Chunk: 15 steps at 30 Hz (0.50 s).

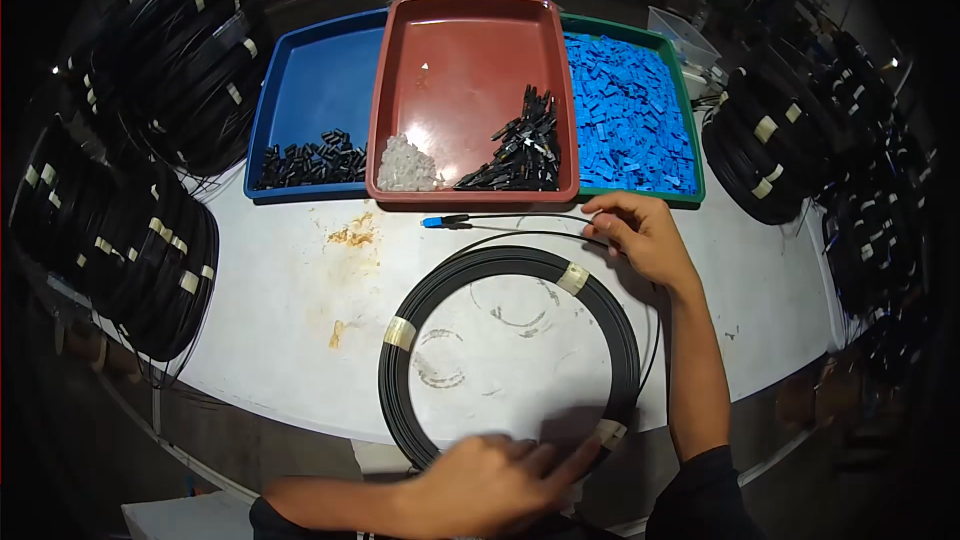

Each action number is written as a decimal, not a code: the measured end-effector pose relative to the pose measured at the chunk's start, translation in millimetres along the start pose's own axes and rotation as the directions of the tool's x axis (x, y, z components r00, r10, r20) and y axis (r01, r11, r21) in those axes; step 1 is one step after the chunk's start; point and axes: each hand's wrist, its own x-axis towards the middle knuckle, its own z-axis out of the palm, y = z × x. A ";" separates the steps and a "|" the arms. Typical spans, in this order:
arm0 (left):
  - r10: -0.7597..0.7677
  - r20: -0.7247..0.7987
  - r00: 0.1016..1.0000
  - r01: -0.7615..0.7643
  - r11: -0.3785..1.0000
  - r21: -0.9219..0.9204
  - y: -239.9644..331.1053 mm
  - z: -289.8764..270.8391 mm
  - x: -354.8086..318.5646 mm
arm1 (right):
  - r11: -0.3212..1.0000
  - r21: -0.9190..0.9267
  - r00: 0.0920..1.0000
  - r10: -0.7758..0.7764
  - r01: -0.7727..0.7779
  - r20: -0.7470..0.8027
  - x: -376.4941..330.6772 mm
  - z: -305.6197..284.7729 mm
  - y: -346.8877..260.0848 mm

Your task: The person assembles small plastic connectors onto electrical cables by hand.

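A coil of black cable (396, 390), bound with pale tape bands, lies on the white table in front of me. My right hand (648, 240) pinches the cable's loose ends at the far right of the coil, thumb against fingers. From that pinch a length runs left to a blue connector (432, 222) with a black boot, resting on the table short of the trays. My left hand (485, 485) is at the coil's near edge, one finger stretched out toward the tape band (611, 432) at lower right. Its underside is hidden.
Behind the coil stand a blue tray (320, 70) with black sleeves, a red tray (470, 50) with clear pieces and black boots, and a green tray (698, 165) full of blue clips. Stacked cable coils (130, 250) crowd the left; more coils (765, 155) flank the right.
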 end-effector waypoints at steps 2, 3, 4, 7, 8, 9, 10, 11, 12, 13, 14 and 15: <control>0.036 -0.066 0.997 -0.035 0.999 0.009 22.8 22.9 7.8 | 1.000 0.018 1.000 0.013 -0.013 -0.028 -1.0 -3.0 2.4; -0.053 -0.017 0.998 0.053 0.998 0.041 34.3 24.1 11.5 | 0.997 -0.046 0.996 -0.069 0.066 -0.057 0.2 -3.4 5.4; -0.147 0.028 0.989 0.144 0.986 0.079 42.6 25.1 14.1 | 0.983 -0.111 0.985 -0.152 0.143 -0.078 0.6 -2.9 5.6; -0.125 0.014 0.992 0.119 0.964 0.237 37.6 47.8 26.9 | 0.983 -0.136 0.985 -0.140 0.125 -0.104 -0.4 -6.9 -0.9; -0.046 -0.094 0.995 0.078 0.925 0.372 37.1 60.9 30.6 | 0.982 -0.137 0.983 -0.146 0.130 -0.108 -0.6 -9.2 -1.9; -0.042 -0.095 0.995 0.075 0.923 0.377 36.4 69.8 28.9 | 0.977 -0.180 0.985 -0.136 0.116 -0.103 -0.4 -12.0 -1.4; -0.058 -0.023 0.998 0.062 0.944 0.325 35.9 69.6 31.0 | 0.970 -0.221 0.987 -0.125 0.101 -0.098 0.1 -14.4 0.2; -0.071 0.051 0.996 0.054 0.961 0.271 35.8 68.9 32.5 | 0.970 -0.221 0.986 -0.131 0.106 -0.101 0.8 -16.5 2.3; -0.069 0.049 0.996 0.052 0.960 0.277 35.8 68.0 32.9 | 0.973 -0.211 0.989 -0.116 0.095 -0.091 1.5 -18.1 4.7; -0.088 0.045 0.995 0.077 0.976 0.205 34.4 66.3 33.2 | 0.976 -0.202 0.992 -0.100 0.082 -0.081 2.4 -19.0 6.6; -0.108 0.043 0.993 0.101 0.986 0.133 32.7 63.3 33.2 | 0.977 -0.205 0.992 -0.086 0.065 -0.094 2.8 -18.8 6.6; -0.107 0.042 0.993 0.100 0.985 0.138 31.4 58.3 31.3 | 0.976 -0.204 0.991 -0.091 0.070 -0.096 2.8 -18.7 6.8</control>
